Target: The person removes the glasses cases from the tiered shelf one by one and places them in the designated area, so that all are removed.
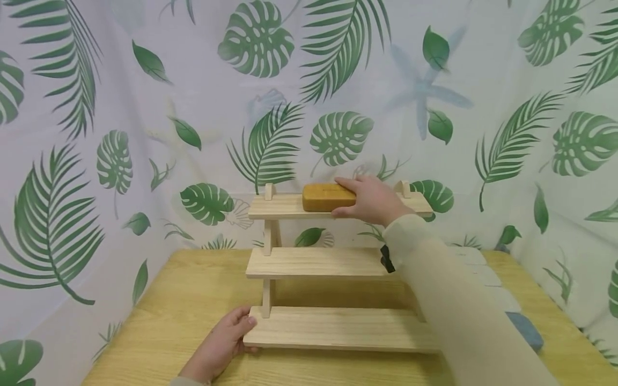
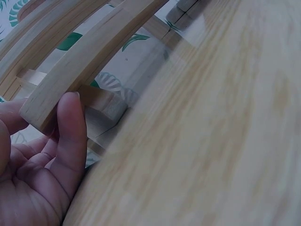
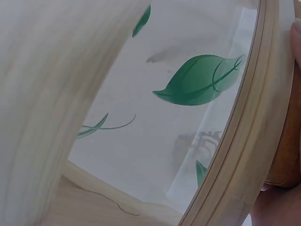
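Note:
A three-tier wooden display rack [image 1: 333, 327] stands on the table. On its top shelf [image 1: 285, 209] lies a mustard-yellow rounded block [image 1: 324, 198], its long side along the shelf. My right hand [image 1: 375, 199] grips the block's right end, with the thumb at the front edge and the fingers over the top and back. At the lower left, my left hand [image 1: 222, 340] pinches the end of the bottom shelf. The left wrist view shows a finger or thumb [image 2: 71, 127] pressed to that shelf's end [image 2: 51, 106]. In the right wrist view the block [image 3: 288, 141] shows only partly behind the shelf edge.
Several pale grey rounded blocks [image 1: 502, 297] run in a row along the table's right side, with a blue-grey one [image 1: 526, 331] nearest; my right sleeve [image 1: 463, 300] covers part of them. A leaf-print curtain [image 1: 193, 134] hangs behind and at both sides of the wooden table [image 1: 145, 332].

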A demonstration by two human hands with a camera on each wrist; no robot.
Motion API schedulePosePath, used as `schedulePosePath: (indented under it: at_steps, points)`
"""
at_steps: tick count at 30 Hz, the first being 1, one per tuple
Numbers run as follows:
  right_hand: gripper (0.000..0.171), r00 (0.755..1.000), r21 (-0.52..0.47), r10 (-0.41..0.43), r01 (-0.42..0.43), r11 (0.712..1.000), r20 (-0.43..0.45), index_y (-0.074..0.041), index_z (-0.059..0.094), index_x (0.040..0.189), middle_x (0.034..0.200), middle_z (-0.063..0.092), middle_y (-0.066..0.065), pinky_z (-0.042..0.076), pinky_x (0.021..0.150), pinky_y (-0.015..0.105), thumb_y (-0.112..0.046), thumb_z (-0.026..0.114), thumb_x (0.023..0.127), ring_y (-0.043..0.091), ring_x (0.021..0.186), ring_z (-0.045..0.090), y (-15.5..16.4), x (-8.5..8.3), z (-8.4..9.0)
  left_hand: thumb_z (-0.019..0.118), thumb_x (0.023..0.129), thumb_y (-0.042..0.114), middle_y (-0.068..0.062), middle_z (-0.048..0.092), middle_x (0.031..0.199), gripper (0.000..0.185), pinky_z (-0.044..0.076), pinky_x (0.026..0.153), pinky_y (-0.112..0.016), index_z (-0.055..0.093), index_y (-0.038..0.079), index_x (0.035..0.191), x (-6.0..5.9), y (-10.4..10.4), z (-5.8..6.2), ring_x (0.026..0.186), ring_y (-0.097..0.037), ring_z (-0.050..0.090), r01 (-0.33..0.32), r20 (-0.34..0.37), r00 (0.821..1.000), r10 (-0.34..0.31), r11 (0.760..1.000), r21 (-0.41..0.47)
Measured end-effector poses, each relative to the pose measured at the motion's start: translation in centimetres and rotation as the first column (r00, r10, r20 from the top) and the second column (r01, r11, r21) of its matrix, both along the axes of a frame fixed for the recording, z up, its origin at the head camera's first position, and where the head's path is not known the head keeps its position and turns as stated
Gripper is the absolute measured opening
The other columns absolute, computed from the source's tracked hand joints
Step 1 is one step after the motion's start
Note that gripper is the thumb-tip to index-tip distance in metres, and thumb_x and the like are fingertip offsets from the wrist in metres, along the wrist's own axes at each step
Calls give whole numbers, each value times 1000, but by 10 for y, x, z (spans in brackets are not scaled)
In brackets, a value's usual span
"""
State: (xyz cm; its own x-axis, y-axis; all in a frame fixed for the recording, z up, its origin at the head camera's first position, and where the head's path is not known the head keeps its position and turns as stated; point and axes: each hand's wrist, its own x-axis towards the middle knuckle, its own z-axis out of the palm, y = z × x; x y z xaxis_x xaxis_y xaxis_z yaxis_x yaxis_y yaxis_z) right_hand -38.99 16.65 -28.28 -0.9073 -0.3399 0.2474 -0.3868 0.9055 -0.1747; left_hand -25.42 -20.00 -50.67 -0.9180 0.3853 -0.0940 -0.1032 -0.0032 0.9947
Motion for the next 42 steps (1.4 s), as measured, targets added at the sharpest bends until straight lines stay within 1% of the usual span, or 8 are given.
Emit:
schedulePosePath:
  at_steps: [4,11,15,19,26,29,35,42]
  points:
    - [96,1000,-2,9,-9,1000,-24,-28,43,156,133,53,15,46,92,50,-67,79,76,31,109,50,-1,2,-1,52,108,33,-24,53,138,68,57,79,-36,25,-11,152,0,0,1,109,-30,64,-2,-9,1000,2,1000,-4]
    - [98,999,13,6,-6,1000,-46,-29,44,155,138,53,14,45,97,53,-74,75,74,32,114,51,1,9,-4,51,108,34,-23,53,139,69,57,80,-38,23,-12,153,1,1,1,110,-28,63,1,3,1000,-1,1000,-2]
    - [96,998,23,11,-9,1000,-68,-29,46,154,137,54,13,46,95,52,-76,74,74,31,113,52,1,13,-3,51,108,33,-24,53,138,68,57,80,-37,24,-11,153,0,1,4,110,-28,63,-2,11,1000,2,1000,2]
    - [93,998,19,9,-8,1000,-64,-30,48,152,133,55,10,46,90,47,-74,75,75,29,107,52,1,17,-3,52,108,31,-24,55,135,67,57,79,-36,25,-12,152,-1,1,4,108,-28,64,-7,3,1000,7,1000,-4]
    - [89,998,19,28,-27,999,-54,-30,50,150,127,58,8,46,86,47,-71,76,76,29,103,53,6,26,-3,52,108,31,-22,56,134,66,57,78,-36,26,-11,152,0,1,2,108,-28,64,-1,10,1000,1,1000,7]
    - [89,999,19,27,-27,999,-46,-33,49,150,124,57,6,47,83,46,-72,76,75,28,101,53,10,30,-3,52,108,31,-22,56,135,66,57,79,-36,26,-11,152,0,2,2,109,-28,64,4,14,1000,-5,1000,10]
    - [93,1000,8,25,-24,1000,-19,-33,46,153,132,55,7,47,86,49,-74,76,74,28,107,52,16,37,-3,52,108,31,-23,55,137,66,57,79,-36,26,-10,152,0,2,3,110,-29,64,6,13,1000,-6,1000,20]
    - [95,999,5,29,-29,1000,-28,-32,46,153,131,56,9,47,88,50,-75,75,73,28,107,52,23,40,-4,51,108,32,-20,56,134,66,57,78,-36,26,-10,153,2,2,2,108,-28,64,6,13,1000,-6,1000,13]
